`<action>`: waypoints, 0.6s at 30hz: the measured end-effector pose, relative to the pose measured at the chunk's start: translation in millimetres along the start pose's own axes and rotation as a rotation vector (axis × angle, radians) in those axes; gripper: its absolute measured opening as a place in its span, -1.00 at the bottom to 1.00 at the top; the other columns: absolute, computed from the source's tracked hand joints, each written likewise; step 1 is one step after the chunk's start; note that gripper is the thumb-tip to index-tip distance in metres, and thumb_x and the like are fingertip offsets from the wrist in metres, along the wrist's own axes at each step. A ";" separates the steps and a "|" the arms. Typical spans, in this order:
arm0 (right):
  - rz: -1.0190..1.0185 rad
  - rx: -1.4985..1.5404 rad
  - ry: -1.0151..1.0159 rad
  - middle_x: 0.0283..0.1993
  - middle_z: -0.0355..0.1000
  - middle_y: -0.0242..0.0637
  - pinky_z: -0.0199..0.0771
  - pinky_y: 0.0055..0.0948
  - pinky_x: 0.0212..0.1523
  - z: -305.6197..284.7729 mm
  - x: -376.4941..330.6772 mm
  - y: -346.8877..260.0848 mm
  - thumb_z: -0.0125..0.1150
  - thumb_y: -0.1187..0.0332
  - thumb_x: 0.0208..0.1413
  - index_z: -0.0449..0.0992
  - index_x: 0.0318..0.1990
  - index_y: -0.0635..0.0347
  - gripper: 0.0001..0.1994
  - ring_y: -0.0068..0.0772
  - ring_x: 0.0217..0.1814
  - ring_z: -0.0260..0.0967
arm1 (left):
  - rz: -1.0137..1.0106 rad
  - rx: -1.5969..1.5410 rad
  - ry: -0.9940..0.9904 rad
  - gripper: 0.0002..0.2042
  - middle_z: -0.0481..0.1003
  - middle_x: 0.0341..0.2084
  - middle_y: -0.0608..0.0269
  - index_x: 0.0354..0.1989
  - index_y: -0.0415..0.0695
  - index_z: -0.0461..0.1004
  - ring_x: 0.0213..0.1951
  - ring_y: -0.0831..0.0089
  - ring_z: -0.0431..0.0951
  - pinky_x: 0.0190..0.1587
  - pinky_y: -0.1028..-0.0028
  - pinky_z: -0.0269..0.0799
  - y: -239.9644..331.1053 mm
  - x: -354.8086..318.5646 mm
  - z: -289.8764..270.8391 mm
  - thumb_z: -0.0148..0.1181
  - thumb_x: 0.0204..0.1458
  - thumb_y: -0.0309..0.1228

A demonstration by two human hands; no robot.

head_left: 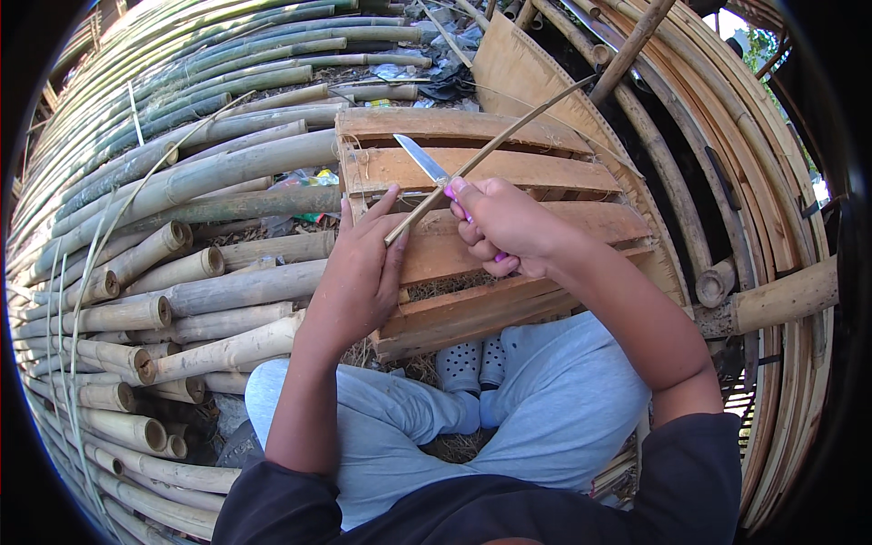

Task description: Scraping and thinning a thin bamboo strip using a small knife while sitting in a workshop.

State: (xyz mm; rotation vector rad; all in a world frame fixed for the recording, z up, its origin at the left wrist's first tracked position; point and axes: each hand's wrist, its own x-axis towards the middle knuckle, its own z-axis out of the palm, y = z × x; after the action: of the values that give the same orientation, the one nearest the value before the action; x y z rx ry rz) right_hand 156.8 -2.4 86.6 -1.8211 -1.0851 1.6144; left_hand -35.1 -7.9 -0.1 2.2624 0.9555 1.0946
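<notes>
My right hand [510, 227] is closed round the purple handle of a knife [421, 158]. Its bright blade points up and to the left, away from me. A thin bamboo strip [513, 129] runs slantwise under the knife near the base of the blade, and my right thumb presses close to it. At the strip's lower end is my left hand [359, 263], with the strip between thumb and fingers; the palm side is hidden. Both hands are above a slatted wooden bench [490, 168] in front of my knees.
Many bamboo poles [245, 163] lie stacked on the left, their cut ends facing the bench. A brown curved board [536, 77] stands behind it. More poles and long wooden strips [754, 163] line the right side. Plastic litter [445, 77] lies at the back.
</notes>
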 end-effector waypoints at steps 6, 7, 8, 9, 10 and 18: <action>0.053 0.317 -0.317 -0.57 0.01 -0.61 -0.25 -0.63 -0.79 -25.0 9.9 6.0 -0.27 0.07 0.50 0.23 -0.29 0.04 -0.67 -0.76 -0.72 -0.25 | -0.030 -0.019 0.031 -0.82 0.45 0.11 -0.26 -0.01 -0.26 0.42 0.37 -0.12 0.25 0.46 -0.24 -0.22 -2.6 -1.4 1.8 -0.06 0.30 -0.54; 0.048 0.312 -0.321 -0.58 0.03 -0.60 -0.24 -0.64 -0.79 -27.3 9.3 6.0 -0.25 0.07 0.49 0.24 -0.29 0.04 -0.67 -0.77 -0.72 -0.23 | -0.034 -0.024 0.031 -0.83 0.44 0.12 -0.27 -0.02 -0.26 0.41 0.37 -0.14 0.24 0.46 -0.24 -0.22 -1.6 -1.1 1.3 -0.07 0.30 -0.54; 0.044 0.307 -0.329 -0.58 0.05 -0.60 -0.24 -0.64 -0.79 -27.6 10.5 6.2 -0.23 0.07 0.48 0.24 -0.29 0.05 -0.68 -0.79 -0.72 -0.21 | -0.037 -0.021 0.032 -0.83 0.44 0.12 -0.27 -0.02 -0.26 0.41 0.37 -0.14 0.24 0.46 -0.24 -0.22 -0.8 -0.9 0.4 -0.07 0.30 -0.54; 0.044 0.307 -0.332 -0.58 0.05 -0.60 -0.24 -0.64 -0.79 -25.7 11.0 5.4 -0.23 0.07 0.48 0.24 -0.29 0.05 -0.68 -0.79 -0.72 -0.21 | -0.028 -0.004 0.006 -0.82 0.43 0.12 -0.27 -0.01 -0.26 0.41 0.37 -0.13 0.24 0.46 -0.26 -0.21 0.6 -0.5 -0.6 -0.07 0.30 -0.54; -0.074 0.182 -0.133 -0.61 0.07 -0.62 -0.22 -0.64 -0.81 -22.5 10.9 4.0 -0.09 0.04 0.44 0.26 -0.29 0.06 -0.68 -0.79 -0.75 -0.18 | -0.019 0.013 -0.020 -0.82 0.43 0.12 -0.27 -0.01 -0.25 0.41 0.37 -0.13 0.24 0.45 -0.27 -0.20 1.5 -0.3 -0.7 -0.06 0.29 -0.54; -0.537 -0.434 0.246 -0.58 0.34 -0.49 0.09 -0.60 -0.71 -15.0 18.9 4.3 0.45 0.14 0.13 0.52 -0.23 0.25 -0.65 -0.75 -0.68 0.15 | -0.025 -0.008 -0.028 -0.78 0.48 0.04 -0.20 0.04 -0.25 0.41 0.37 -0.07 0.26 0.42 -0.36 -0.18 2.8 -0.8 2.2 -0.06 0.27 -0.56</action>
State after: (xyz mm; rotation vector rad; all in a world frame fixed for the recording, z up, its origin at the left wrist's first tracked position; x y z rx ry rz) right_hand 172.3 12.6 74.9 -1.7066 -1.7155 0.8679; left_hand -32.5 -10.5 0.1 2.2478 0.9643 1.0512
